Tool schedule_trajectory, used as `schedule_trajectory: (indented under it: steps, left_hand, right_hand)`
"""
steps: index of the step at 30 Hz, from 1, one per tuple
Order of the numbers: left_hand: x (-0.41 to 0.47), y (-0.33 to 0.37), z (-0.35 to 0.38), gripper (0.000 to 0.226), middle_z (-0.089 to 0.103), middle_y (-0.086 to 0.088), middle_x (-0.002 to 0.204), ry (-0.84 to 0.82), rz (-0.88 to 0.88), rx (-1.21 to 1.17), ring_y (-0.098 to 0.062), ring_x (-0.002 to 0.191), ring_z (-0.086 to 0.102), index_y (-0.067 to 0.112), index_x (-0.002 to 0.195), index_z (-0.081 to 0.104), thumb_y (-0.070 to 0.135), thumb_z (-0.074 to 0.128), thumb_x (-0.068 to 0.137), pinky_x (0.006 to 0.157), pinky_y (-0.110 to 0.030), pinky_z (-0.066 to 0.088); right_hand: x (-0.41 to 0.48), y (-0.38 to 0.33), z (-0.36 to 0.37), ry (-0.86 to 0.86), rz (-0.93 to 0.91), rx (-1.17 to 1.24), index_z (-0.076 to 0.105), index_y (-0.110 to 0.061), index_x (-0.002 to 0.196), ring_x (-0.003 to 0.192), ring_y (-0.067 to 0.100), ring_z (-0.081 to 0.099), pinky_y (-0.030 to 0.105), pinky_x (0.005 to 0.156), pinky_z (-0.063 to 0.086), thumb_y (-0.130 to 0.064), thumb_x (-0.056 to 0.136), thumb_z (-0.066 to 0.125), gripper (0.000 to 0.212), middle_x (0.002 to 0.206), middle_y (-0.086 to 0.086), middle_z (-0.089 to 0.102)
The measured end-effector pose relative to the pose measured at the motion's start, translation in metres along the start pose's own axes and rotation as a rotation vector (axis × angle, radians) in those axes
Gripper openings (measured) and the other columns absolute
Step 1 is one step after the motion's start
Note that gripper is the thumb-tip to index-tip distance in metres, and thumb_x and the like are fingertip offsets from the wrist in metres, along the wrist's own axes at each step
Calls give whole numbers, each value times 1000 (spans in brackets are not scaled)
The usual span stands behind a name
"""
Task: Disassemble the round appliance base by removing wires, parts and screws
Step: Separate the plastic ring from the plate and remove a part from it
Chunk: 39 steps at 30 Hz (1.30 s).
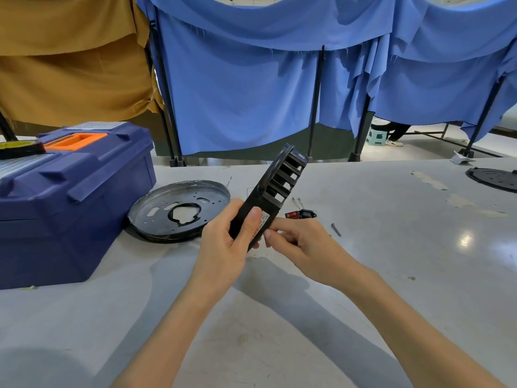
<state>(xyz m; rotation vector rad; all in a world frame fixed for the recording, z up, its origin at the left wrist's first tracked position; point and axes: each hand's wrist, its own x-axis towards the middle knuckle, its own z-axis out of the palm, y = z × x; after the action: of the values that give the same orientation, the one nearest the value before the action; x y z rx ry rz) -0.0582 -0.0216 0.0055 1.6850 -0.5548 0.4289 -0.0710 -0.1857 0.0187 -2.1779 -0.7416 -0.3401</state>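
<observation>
A black round plastic appliance base (275, 189) with slotted ribs is held on edge above the table, tilted away from me. My left hand (223, 242) grips its lower end, thumb pressed on a white and red label. My right hand (296, 242) pinches the base's lower right edge with the fingertips. A round dark metal plate (179, 210) with a central cut-out lies flat on the table to the left. A small black part with a red switch (300, 214) and thin wires (298, 202) lies behind the hands. A loose screw (335, 229) rests to the right.
A dark blue toolbox (67, 197) with an orange handle stands at the left, a tape roll (19, 148) on its lid. Another black round part (493, 179) lies at the table's far right edge. Blue and brown curtains hang behind; a seated person's legs show beyond.
</observation>
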Motion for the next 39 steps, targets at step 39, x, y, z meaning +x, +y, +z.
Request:
schedule_trajectory:
  steps: [39]
  left_hand:
    - [-3,-3,-6,34,64,-4,69,182,-28,-36,-15,57,62,18,83,57,49,50,95,56,-33,52]
  right_hand:
    - [-2,17,-28,-66,158,-107,60,-12,74,43,10,27,16,45,25,-28,99,50,32,44,-10,32]
